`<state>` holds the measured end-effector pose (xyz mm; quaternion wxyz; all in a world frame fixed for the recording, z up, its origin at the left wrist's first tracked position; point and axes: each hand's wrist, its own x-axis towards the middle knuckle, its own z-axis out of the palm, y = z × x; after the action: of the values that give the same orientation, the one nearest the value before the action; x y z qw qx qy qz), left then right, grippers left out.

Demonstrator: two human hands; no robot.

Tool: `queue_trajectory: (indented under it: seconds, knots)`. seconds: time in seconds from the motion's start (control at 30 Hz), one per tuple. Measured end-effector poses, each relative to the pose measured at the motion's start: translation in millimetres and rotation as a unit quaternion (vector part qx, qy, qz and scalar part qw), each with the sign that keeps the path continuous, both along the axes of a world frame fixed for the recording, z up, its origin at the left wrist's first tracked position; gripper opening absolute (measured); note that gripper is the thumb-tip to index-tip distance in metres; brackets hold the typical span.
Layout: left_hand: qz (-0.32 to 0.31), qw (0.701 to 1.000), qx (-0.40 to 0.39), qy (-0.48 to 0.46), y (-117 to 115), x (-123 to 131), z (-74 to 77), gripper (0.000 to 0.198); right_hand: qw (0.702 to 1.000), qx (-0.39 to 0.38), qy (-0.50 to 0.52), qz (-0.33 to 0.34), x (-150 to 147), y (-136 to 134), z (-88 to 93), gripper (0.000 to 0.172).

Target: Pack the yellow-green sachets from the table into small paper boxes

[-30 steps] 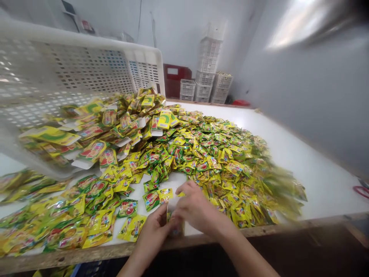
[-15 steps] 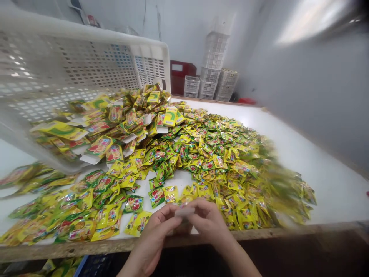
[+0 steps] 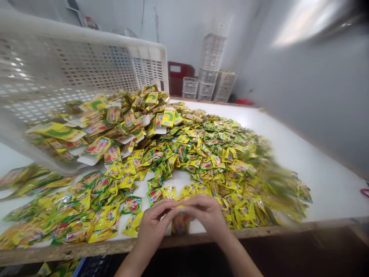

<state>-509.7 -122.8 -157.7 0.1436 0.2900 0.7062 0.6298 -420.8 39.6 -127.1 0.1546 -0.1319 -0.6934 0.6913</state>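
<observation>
At the table's front edge, my left hand (image 3: 157, 221) and my right hand (image 3: 206, 215) meet over a small cardboard box (image 3: 180, 225). Thumbs and fingertips of both hands press on its top end. The box hangs upright between the palms, its printed face dim and partly in shadow, the top mostly covered by my fingers. Just beyond my fingertips lie yellow candy packets (image 3: 169, 191), and a green packet with a watermelon print (image 3: 132, 204) sits left of my left hand.
A white plastic crate (image 3: 150, 48) lies tipped on its side at left, spilling printed boxes (image 3: 98, 147). A wide heap of yellow and green packets (image 3: 230, 161) covers the white table (image 3: 291, 150). Stacked crates (image 3: 208, 80) stand by the far wall. Below the edge is a blue basket (image 3: 82, 265).
The white flap that stood up between my fingers no longer shows; the box's top end is now pressed under my fingertips. My hands stay at the same place, and the view has shifted slightly.
</observation>
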Motion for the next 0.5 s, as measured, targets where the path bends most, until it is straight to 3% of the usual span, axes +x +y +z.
queue_trajectory:
  seconds: [0.17,0.37,0.5]
  knots:
    - [-0.026,0.989,0.031,0.144,-5.8,-3.0,-3.8,0.021,0.990,0.126,0.058,0.026,5.9,7.6,-3.8,0.013]
    - [-0.060,0.986,0.015,0.157,-3.5,5.4,-6.4,0.024,0.938,0.333,0.094,0.029,30.1,-2.4,-9.6,0.034]
    - [-0.076,0.983,-0.019,0.164,-4.3,11.8,-6.5,0.027,0.938,0.338,0.065,0.040,29.4,-1.6,-4.2,0.031]
